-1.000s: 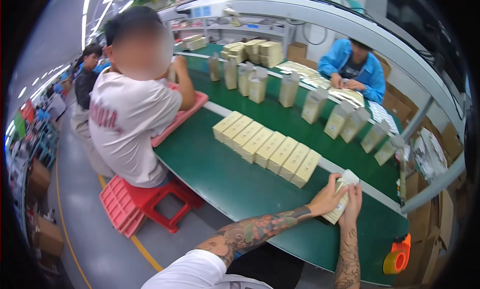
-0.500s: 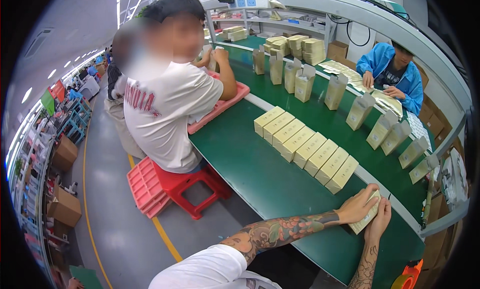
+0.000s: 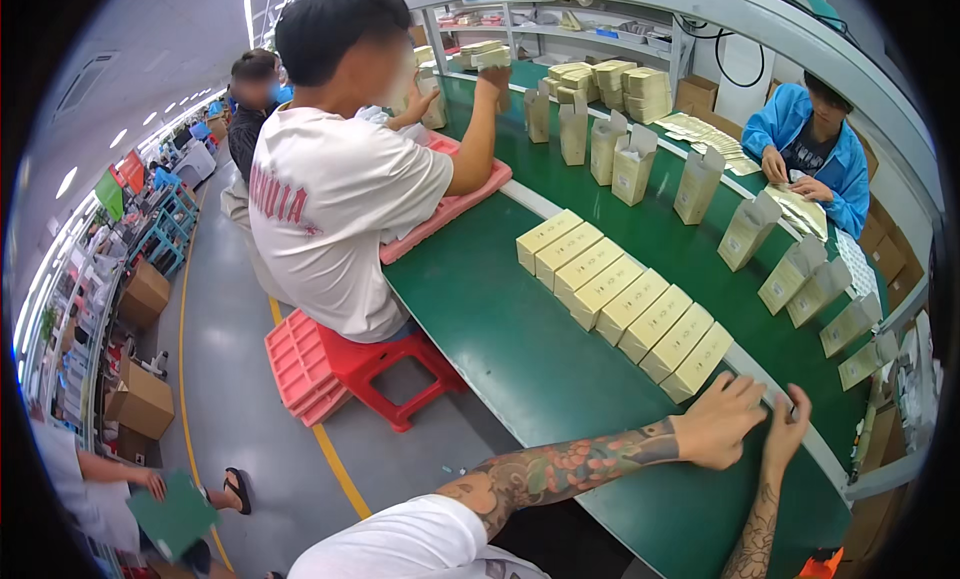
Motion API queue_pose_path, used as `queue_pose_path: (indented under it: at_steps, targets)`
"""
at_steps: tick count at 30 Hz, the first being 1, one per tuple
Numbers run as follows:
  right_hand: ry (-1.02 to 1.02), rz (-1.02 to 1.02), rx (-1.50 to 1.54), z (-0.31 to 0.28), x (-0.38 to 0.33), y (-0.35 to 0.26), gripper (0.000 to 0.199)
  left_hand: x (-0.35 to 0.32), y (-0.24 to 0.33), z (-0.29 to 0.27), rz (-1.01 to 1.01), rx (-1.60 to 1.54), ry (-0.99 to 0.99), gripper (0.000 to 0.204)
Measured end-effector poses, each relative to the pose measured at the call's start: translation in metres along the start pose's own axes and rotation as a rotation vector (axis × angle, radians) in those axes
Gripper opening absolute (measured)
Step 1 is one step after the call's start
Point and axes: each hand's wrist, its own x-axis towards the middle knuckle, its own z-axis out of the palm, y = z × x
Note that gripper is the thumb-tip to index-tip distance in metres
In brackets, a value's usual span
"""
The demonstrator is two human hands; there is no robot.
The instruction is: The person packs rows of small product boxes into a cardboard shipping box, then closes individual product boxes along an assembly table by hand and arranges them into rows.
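At the near end of the green table (image 3: 475, 324), my left hand (image 3: 722, 424) is palm down with bent fingers slightly apart. It is beside the last carton of a row of cream cartons (image 3: 630, 301) lying side by side. No carton shows in my left hand; what lies beneath its palm is hidden. My right hand (image 3: 785, 434) hovers just to the right, by the pale rail (image 3: 750, 364), thumb and fingers apart and nothing between them.
Beyond the rail, several cream cartons with raised flaps (image 3: 745, 234) stand spaced along a green strip. A co-worker in white (image 3: 345, 194) sits at far left with a pink tray (image 3: 425, 229). Another in blue (image 3: 845, 169) handles flat cartons opposite. A red stool (image 3: 390, 374) stands left.
The carton that both hands held is out of sight. My hands have parted and their fingers have loosened. A person with a green board has come into view at lower left.
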Motion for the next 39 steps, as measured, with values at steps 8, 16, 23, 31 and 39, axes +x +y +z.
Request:
queue_pose_path:
  at_steps: [8, 16, 23, 31, 39]
  targets:
    - [0.794, 0.075, -0.486, -0.156, 0.116, 0.104, 0.056, -0.007, 0.005, 0.014, 0.156, -0.069, -0.229, 0.044]
    - [0.299, 0.474, -0.139, -0.146, 0.114, 0.078, 0.077, -0.011, -0.012, -0.01, -0.05, 0.327, -0.163, 0.042]
    - [0.414, -0.024, -0.346, -0.211, 0.153, 0.214, 0.057, 0.009, -0.01, -0.014, -0.09, 0.362, -0.341, 0.041]
    - [0.429, 0.052, -0.093, -0.099, 0.173, 0.119, 0.069, 0.005, -0.019, -0.031, -0.161, 0.387, -0.261, 0.043]
    - [0.523, 0.149, -0.102, -0.142, 0.16, 0.119, 0.078, 0.004, -0.015, -0.02, -0.244, 0.405, -0.198, 0.048]
